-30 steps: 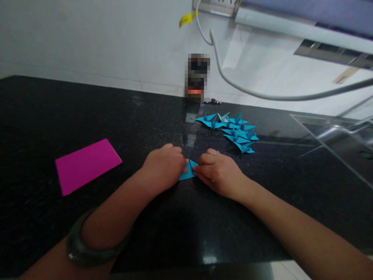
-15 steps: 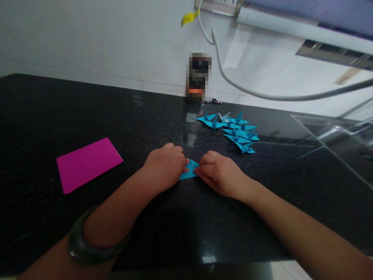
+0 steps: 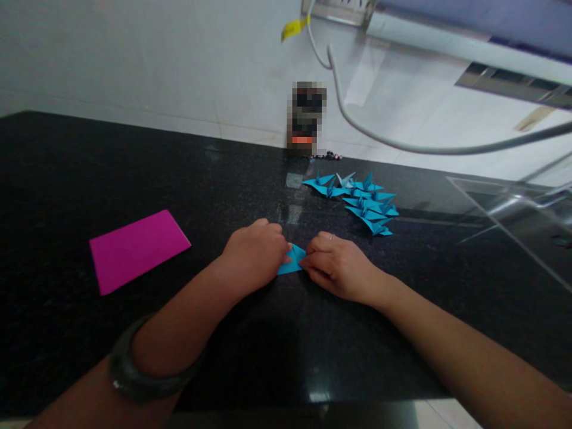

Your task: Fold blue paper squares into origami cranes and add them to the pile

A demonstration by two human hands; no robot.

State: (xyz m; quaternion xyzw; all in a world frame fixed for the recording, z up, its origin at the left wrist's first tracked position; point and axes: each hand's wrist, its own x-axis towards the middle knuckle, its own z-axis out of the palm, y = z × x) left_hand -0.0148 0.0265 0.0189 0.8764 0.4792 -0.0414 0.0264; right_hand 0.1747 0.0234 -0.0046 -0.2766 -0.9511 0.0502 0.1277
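A small folded piece of blue origami paper point(image 3: 294, 261) lies low over the black countertop, pinched from both sides. My left hand point(image 3: 259, 253) grips its left part with fingers curled; they cover that edge. On the other side my right hand point(image 3: 336, 263), a ring on one finger, closes thumb and fingertips on the right edge. A crease or flap line shows near the paper's upper middle. Just beyond my right hand sits a cluster of several folded blue paper cranes point(image 3: 369, 205), one of them paler point(image 3: 345, 180).
A flat magenta stack of paper point(image 3: 140, 250) rests at the left on the black countertop point(image 3: 80, 167). A blurred-out upright object point(image 3: 306, 116) leans at the wall beside a beaded string point(image 3: 330, 155). A grey cable point(image 3: 402, 144) hangs at upper right; a clear-edged panel point(image 3: 504, 229) is at right.
Both hands keep their hold on the blue paper with hardly any movement. The whole view has shifted slightly, so everything appears a little farther right.
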